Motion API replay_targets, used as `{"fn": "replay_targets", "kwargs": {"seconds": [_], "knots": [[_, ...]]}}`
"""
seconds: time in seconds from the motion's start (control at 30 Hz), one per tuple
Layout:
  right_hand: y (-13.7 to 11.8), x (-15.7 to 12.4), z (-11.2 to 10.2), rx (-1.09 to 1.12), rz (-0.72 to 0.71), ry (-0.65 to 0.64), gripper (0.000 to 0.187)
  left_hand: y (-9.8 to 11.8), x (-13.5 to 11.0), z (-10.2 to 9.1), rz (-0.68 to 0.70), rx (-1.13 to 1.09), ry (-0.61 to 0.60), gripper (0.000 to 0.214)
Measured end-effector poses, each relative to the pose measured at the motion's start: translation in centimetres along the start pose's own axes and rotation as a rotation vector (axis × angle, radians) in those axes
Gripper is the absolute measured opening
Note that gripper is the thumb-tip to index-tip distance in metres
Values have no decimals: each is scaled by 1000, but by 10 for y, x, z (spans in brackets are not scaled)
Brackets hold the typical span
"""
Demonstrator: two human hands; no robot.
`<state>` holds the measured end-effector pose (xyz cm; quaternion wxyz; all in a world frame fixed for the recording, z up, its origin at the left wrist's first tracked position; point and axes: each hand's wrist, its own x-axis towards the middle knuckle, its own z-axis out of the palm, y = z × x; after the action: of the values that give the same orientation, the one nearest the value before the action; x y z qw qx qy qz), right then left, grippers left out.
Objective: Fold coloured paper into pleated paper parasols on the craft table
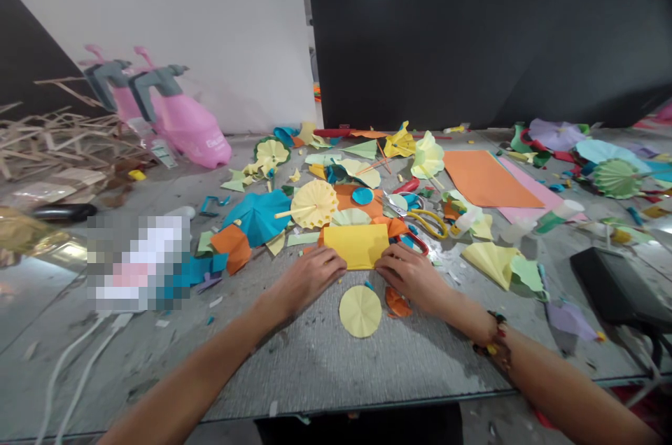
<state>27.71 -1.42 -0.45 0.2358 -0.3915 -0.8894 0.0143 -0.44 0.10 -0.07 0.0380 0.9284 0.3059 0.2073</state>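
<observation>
Yellow paper [355, 243] lies near the middle of the surface [315, 378] in the head view, spread as a small rectangle with what looks like a narrow fold along its near edge. The left hand [315, 269] and right hand [412, 276] are nearly closed at its two near corners, fingers bent and seemingly pinching the edge, though the thumbs are too hidden to be sure. For a clean crease, both corners should probably be kept level and the fold pressed from the centre outward with even force; thin paper could skew if one side pulls harder. Just nearer the person lie a pale pleated disc [360, 311] and an orange scrap [397, 302], and beyond the right hand are yellow-handled scissors [431, 224]. Paper cuttings litter the grey surface; pink spray bottles [192, 130] stand at left, before a white panel [210, 18], with a black panel [472, 32] to the right.
</observation>
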Motion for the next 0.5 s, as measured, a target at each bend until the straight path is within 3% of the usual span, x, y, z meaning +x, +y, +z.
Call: {"fn": "replay_targets", "kwargs": {"seconds": [0.17, 0.5], "knots": [[0, 2, -1, 57, 35, -10, 13, -2, -3, -2, -72, -135, -23, 25], [1, 4, 0, 77, 44, -21, 17, 0, -1, -6, -151, -174, 26, 22]]}}
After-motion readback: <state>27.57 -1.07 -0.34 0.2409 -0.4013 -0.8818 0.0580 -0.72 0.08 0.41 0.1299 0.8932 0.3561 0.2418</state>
